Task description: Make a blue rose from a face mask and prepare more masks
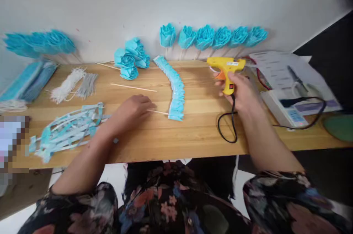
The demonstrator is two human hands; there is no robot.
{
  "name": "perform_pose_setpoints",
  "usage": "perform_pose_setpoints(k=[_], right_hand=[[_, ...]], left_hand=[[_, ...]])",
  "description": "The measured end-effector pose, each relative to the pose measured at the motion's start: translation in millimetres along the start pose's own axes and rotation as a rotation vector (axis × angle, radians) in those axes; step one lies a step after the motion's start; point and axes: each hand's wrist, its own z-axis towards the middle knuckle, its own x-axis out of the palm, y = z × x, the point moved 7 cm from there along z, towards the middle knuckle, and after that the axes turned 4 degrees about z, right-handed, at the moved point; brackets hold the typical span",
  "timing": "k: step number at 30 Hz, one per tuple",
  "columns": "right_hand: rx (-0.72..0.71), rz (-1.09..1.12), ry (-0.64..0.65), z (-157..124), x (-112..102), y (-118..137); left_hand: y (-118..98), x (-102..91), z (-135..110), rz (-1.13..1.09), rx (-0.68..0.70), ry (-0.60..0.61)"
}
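My right hand is wrapped round the handle of a yellow hot glue gun with an orange trigger; its nozzle points left. My left hand is closed at the end of a thin wooden stick, low over the table. The stick's other end meets the near end of a curved, pleated blue strip lying on the table. Another wooden stick lies just beyond my left hand. The tips of my left fingers are partly hidden.
Blue paper-like flowers on sticks lean along the wall, with more flowers lying nearer. To the left are blue-white scraps and white cords. On the right, a black cable loops near a white box and papers.
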Motion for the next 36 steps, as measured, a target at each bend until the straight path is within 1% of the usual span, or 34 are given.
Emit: perform_pose_setpoints(k=[3, 5, 6, 7, 9, 11, 12, 13, 15, 18, 20, 23, 24, 26, 28, 30, 33, 36], right_hand=[[0.096, -0.15, -0.068, 6, -6, -19], [0.1, -0.295, -0.099, 9, -11, -26], [0.077, -0.385, -0.108, 11, -13, -26], [0.039, -0.501, -0.117, 12, -15, -25], [-0.037, -0.813, -0.154, 12, -18, -19], [-0.053, -1.133, -0.177, 11, -18, -14], [-0.039, -1.254, -0.173, 10, -17, -13], [-0.018, -1.34, -0.161, 9, -15, -11], [0.017, -1.431, -0.11, 4, -10, -6], [0.047, -1.509, -0.079, -4, -8, 15], [0.021, -1.565, -0.134, -5, -15, 40], [-0.101, -1.675, -0.241, 6, -27, 78], [-0.14, -1.702, -0.22, 13, -30, 83], [-0.142, -1.737, -0.093, 30, -37, 79], [-0.081, -1.756, 0.109, 42, -44, 60], [-0.004, -1.796, 0.254, 48, -54, 43], [0.125, -1.884, 0.356, 50, -71, 31], [0.25, -1.928, 0.413, 54, -81, 32]], left_hand=[[2, 1.4, 0, -0.004, -0.017, 0.003], [2, 1.8, -1, -0.001, -0.025, 0.008], [3, 2.0, -1, 0.004, -0.027, 0.011], [3, 2.0, -1, 0.01, -0.027, 0.012], [3, 1.9, -2, 0.023, -0.024, 0.004], [4, 2.5, -3, 0.029, -0.02, -0.005], [4, 2.9, -3, 0.029, -0.017, -0.011], [4, 3.5, -3, 0.029, -0.011, -0.017], [5, 4.2, -4, 0.028, -0.002, -0.033], [7, 4.5, -4, 0.02, 0.002, -0.051], [7, 4.6, -4, 0.013, 0.005, -0.049], [7, 4.3, -4, 0.007, 0.007, -0.037], [7, 4.2, -4, 0.005, 0.004, -0.031], [7, 4.5, -4, -0.003, -0.004, -0.014], [8, 5.0, -4, -0.015, -0.018, 0.005], [9, 5.8, -4, -0.029, -0.037, 0.024], [10, 7.3, -4, -0.046, -0.05, 0.043], [12, 9.3, -4, -0.042, -0.049, 0.045]])
